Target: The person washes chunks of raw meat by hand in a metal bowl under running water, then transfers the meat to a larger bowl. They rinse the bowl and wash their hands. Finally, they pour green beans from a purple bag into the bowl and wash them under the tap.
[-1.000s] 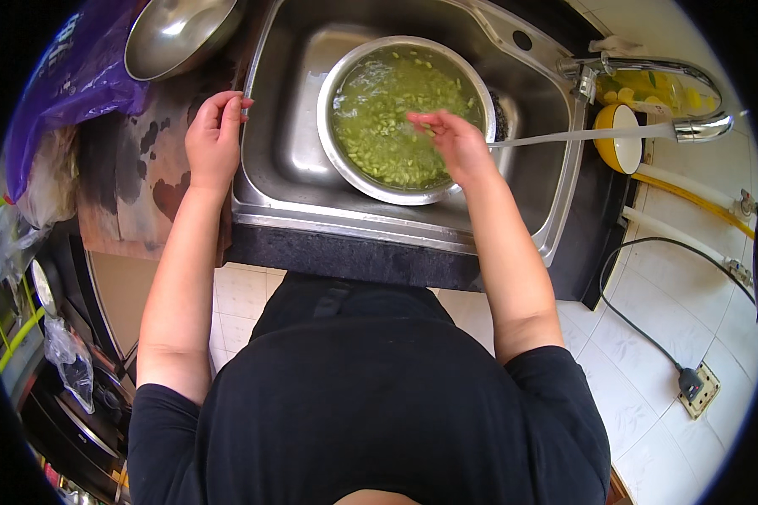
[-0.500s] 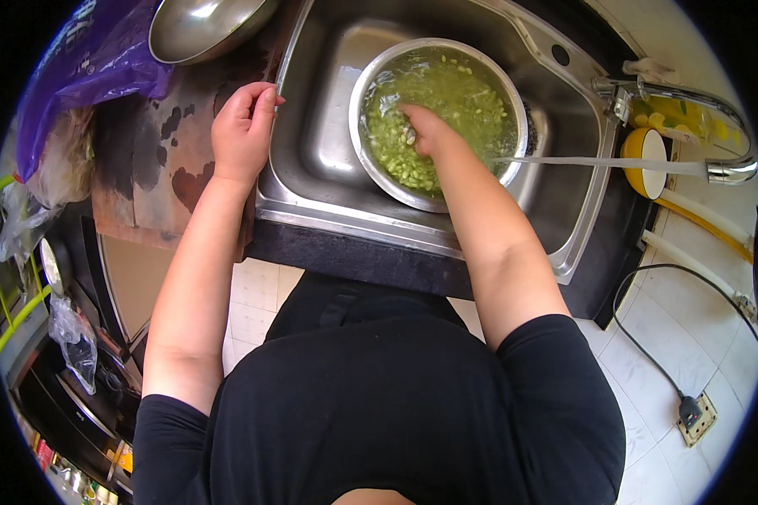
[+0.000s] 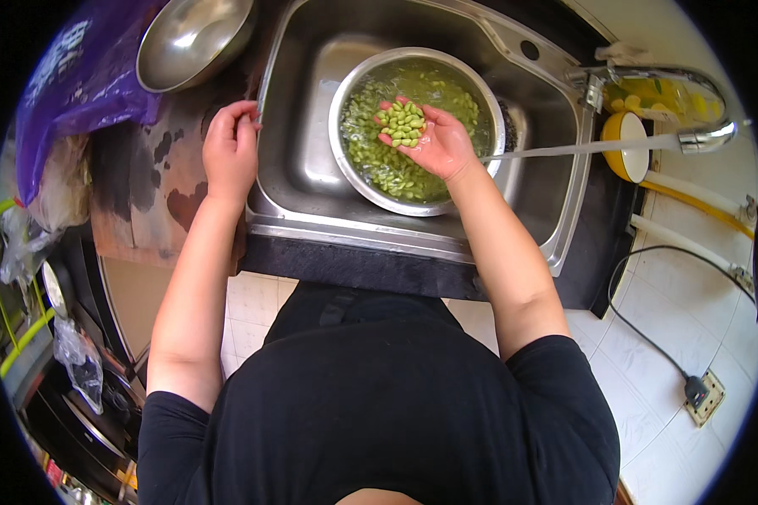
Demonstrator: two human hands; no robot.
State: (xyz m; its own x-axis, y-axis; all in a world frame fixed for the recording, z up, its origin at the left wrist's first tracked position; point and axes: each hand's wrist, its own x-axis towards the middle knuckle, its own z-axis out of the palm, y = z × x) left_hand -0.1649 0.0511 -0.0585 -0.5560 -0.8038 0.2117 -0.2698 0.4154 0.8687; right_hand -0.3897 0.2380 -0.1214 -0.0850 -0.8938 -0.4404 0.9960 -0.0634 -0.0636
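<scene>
My right hand (image 3: 448, 150) is palm up and cupped over a steel basin (image 3: 335, 135), holding a small heap of shelled green beans (image 3: 403, 124). Beneath it, many more of these beans (image 3: 387, 175) sit in greenish water in the basin. The basin stands in a stainless steel sink (image 3: 299, 160). A thin stream of water (image 3: 564, 151) runs from the tap (image 3: 706, 136) toward the basin's right side, by my right wrist. My left hand (image 3: 230, 151) is loosely closed, fingers curled, at the sink's left edge, with nothing visible in it.
A steel bowl (image 3: 194, 46) and a purple plastic bag (image 3: 84, 93) lie on the stained board (image 3: 135, 185) left of the sink. A yellow bowl (image 3: 621, 147) stands by the tap. A black cable (image 3: 648, 345) runs to a wall socket (image 3: 706, 400) at the right.
My right hand has come up out of the water and turned palm up, bringing a heap of green beans with it. My left hand remains by the sink edge.
</scene>
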